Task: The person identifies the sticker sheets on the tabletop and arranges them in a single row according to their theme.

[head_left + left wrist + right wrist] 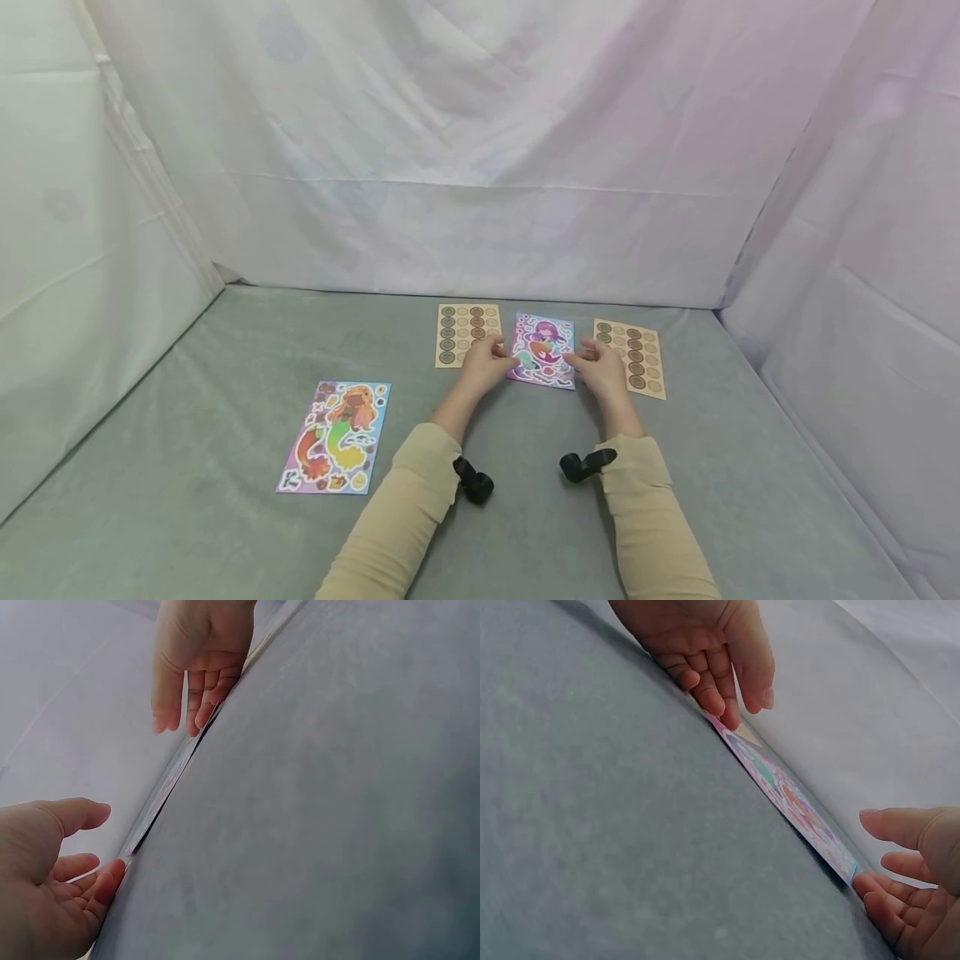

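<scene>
A purple-haired mermaid sticker sheet lies flat on the grey cloth between my two hands. My left hand is at its left edge, fingers slightly bent and thumb apart from them. On the opposite edge is my right hand, its thumb also raised away from the fingers. In the right wrist view, the fingertips of the right hand meet one end of the sheet, and those of the left hand lie at the other. Neither hand pinches it.
Tan sheets with rows of round stickers lie beside the hands, one on the left and one on the right. A larger mermaid sticker sheet lies nearer on the left. White cloth walls bound the grey surface.
</scene>
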`<action>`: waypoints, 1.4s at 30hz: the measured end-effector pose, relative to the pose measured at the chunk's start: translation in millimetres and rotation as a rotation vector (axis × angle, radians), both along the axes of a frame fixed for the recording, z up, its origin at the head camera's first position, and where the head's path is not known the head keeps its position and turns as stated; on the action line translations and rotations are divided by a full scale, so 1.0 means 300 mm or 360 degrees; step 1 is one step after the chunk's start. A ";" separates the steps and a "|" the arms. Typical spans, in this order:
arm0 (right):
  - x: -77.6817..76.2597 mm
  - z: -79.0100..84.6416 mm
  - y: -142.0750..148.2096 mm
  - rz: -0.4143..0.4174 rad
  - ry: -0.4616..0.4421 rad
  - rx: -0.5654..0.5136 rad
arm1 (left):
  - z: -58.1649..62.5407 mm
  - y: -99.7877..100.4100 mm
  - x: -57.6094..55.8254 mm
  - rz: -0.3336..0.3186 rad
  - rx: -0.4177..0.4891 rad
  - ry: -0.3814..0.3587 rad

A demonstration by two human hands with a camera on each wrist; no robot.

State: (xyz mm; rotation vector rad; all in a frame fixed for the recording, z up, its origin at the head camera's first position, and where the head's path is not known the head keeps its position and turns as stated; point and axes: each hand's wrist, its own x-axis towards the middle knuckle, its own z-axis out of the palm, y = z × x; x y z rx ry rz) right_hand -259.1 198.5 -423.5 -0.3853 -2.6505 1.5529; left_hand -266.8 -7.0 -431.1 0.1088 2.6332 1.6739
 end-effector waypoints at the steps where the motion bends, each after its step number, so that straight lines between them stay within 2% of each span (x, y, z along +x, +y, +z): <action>1: 0.001 -0.003 0.001 -0.0005 0.0005 0.0011 | -0.001 0.003 -0.001 0.0004 -0.0017 -0.0002; 7: -0.001 -0.019 0.003 -0.0024 0.0024 0.0062 | -0.005 0.017 -0.006 0.0011 -0.0125 0.0005; 18: -0.005 -0.018 0.001 0.0006 0.0004 0.0168 | 0.006 0.029 -0.002 -0.0093 -0.0290 0.0081; 24: -0.007 -0.018 0.004 0.0063 -0.0034 0.0288 | 0.003 0.040 -0.002 -0.0077 -0.0354 0.0073; 31: -0.010 -0.020 0.004 0.0096 -0.0037 0.0288 | -0.001 0.051 0.001 -0.0038 -0.0460 0.0073; 42: -0.008 -0.016 0.004 0.0118 -0.0030 0.0309 | 0.000 0.061 0.009 -0.0020 -0.0540 0.0117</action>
